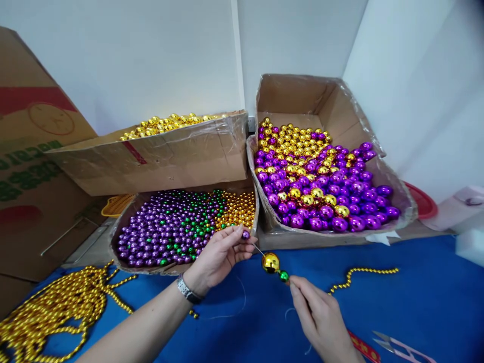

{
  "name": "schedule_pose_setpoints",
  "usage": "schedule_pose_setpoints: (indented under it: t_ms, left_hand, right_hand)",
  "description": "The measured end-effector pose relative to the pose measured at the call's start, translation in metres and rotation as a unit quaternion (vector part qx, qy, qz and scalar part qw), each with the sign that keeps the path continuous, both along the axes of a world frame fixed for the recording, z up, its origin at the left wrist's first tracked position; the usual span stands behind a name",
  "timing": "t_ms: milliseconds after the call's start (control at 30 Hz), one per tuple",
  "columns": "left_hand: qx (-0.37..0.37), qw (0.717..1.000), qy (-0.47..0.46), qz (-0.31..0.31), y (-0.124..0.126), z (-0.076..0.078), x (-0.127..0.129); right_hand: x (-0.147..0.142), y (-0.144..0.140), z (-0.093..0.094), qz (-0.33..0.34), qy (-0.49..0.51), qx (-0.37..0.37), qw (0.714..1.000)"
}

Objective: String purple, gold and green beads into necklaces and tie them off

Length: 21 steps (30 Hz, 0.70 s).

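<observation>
My left hand, with a watch on its wrist, pinches a small purple bead between thumb and fingertips. A thin needle or wire runs from beside that bead to a large shiny gold bead. Against the gold bead sits a smaller green bead. My right hand is closed at the green bead's lower side, gripping the strung beads there; the fingertips are partly hidden. A clear thread loops loosely below my left hand. Just behind it lies a carton of small purple, green and gold beads.
A carton of gold beads stands behind, and another with large purple and gold beads at right. Gold bead strands pile at left; one gold strand lies right. Scissors rest on the blue cloth.
</observation>
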<state>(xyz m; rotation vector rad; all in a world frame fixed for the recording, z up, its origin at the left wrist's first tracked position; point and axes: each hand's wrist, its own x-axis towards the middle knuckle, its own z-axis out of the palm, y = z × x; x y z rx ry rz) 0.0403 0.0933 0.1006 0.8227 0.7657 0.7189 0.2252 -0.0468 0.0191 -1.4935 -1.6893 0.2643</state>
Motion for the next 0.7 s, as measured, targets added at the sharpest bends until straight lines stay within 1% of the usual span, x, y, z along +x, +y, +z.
schedule_pose_setpoints:
  t_ms: [133, 333, 500, 600, 700]
  left_hand:
    - [0.008, 1.000, -0.014, 0.000, -0.003, 0.001, 0.000]
    - [0.024, 0.999, -0.015, 0.022, -0.006, -0.002, 0.000]
    - [0.063, 0.995, -0.025, 0.068, -0.009, -0.009, 0.002]
    - [0.056, 0.994, -0.027, 0.089, -0.012, -0.011, 0.004]
    - [0.038, 0.994, -0.032, 0.093, -0.014, -0.010, 0.006]
  right_hand:
    - [-0.001, 0.000, 0.001, 0.006, -0.004, 0.005, 1.000]
    - [-0.001, 0.000, 0.001, 0.007, -0.017, 0.012, 1.000]
    - [-0.003, -0.002, -0.003, 0.001, -0.022, 0.016, 1.000]
    - [-0.004, -0.003, -0.004, 0.001, -0.017, 0.012, 1.000]
    - [-0.005, -0.004, -0.004, 0.005, -0.014, 0.011, 1.000]
